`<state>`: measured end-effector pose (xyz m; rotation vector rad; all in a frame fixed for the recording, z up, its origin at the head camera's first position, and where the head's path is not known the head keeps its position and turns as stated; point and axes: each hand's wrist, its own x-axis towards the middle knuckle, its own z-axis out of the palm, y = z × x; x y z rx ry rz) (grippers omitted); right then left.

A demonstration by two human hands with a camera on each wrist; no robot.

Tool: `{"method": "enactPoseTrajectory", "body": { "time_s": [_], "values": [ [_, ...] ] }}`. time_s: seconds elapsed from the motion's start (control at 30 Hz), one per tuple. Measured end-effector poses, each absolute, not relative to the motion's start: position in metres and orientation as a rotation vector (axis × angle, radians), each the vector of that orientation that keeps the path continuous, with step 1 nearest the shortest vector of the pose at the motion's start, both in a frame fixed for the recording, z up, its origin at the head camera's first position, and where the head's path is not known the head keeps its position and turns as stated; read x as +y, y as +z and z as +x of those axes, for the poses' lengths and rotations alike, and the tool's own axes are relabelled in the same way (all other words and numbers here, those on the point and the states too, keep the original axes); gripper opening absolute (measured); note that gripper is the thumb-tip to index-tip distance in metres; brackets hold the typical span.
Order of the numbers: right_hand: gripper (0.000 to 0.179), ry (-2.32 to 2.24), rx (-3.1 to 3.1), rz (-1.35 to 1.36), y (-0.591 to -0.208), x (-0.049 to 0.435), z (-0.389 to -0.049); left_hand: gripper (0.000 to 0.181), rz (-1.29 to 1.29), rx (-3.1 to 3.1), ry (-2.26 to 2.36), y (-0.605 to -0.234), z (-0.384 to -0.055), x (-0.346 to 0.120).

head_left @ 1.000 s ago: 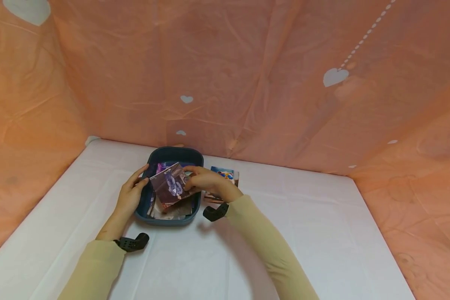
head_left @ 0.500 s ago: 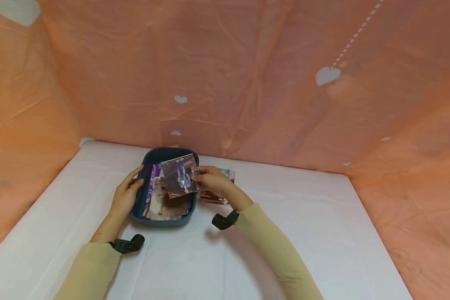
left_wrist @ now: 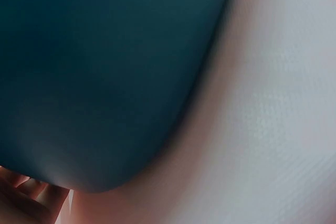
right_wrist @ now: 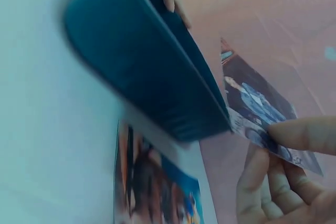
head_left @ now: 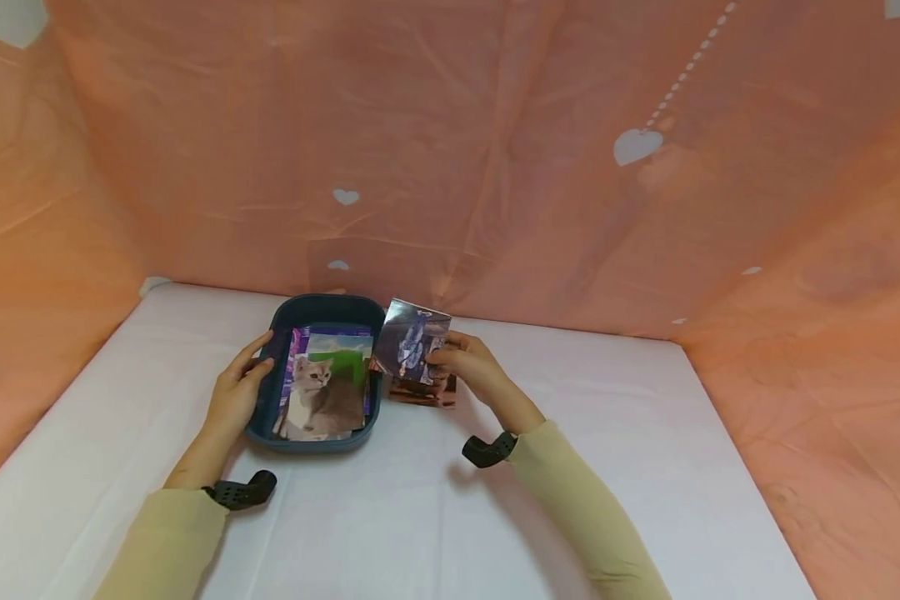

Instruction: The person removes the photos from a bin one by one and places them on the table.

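My left hand (head_left: 234, 385) holds the left wall of a dark teal plastic bin (head_left: 311, 447), thumb at the rim; in the left wrist view its fingers (left_wrist: 32, 195) lie against the outside. My right hand (head_left: 474, 367) pinches a glossy photo card (head_left: 402, 340) with a blue-clad figure on it, between thumb and fingers, as the right wrist view shows. That card is tilted, just past the bin's right rim. Inside the bin, a kitten photo card (head_left: 322, 398) tops a stack of several cards. Below the held card, another photo card (right_wrist: 152, 182) lies on the table, partly covered in the head view.
The bin stands on a white-covered table (head_left: 585, 467), close to its back edge. An orange cloth (head_left: 450, 150) with pale hearts hangs behind and on both sides. Each wrist wears a black camera mount (head_left: 243, 490).
My right hand has drawn the photo card rightward out of the bin to above the card on the table, uncovering the kitten card. The left hand keeps its hold on the bin.
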<state>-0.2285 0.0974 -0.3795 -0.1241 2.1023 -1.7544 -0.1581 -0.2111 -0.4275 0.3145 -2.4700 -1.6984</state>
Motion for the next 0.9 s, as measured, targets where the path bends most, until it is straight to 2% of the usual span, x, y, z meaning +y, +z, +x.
{"method": "enactPoseTrajectory", "body": {
  "time_s": [0.27,0.6,0.9],
  "values": [
    [0.055,-1.981,1.933,-0.094,-0.383,0.126,-0.225,0.047,0.297,-2.477,-1.695,-0.428,-0.158,-0.211],
    [0.03,-2.028,2.051,0.098,-0.39,0.145,-0.224,0.047,0.293,-2.473,-1.697,-0.427,-0.158,-0.212],
    [0.022,-2.029,2.153,0.095,-0.394,0.163,-0.223,0.047,0.316,-2.485,-1.696,-0.426,-0.157,-0.211]
  ]
}}
